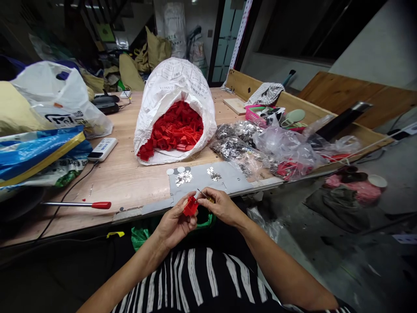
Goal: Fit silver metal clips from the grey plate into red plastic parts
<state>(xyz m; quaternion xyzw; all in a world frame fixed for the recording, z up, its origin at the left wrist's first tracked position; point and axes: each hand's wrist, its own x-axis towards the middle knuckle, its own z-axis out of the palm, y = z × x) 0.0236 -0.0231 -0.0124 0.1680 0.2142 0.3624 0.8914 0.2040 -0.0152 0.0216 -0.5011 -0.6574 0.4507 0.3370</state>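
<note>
Just in front of the table's edge, my left hand holds a small red plastic part between thumb and fingers. My right hand is closed on a thin tool with a yellow handle. Its slim metal shaft points up and to the left, close beside the red part, and my right fingertips are at the part's right side. Beyond my hands, two small piles of flat metal pieces, one at left and one at right, lie on a grey sheet.
A white sack lies open towards me, filled with red plastic parts. Bags of metal pieces and a pink basket are at right. A red-handled rod, a white power bank and plastic bags are at left.
</note>
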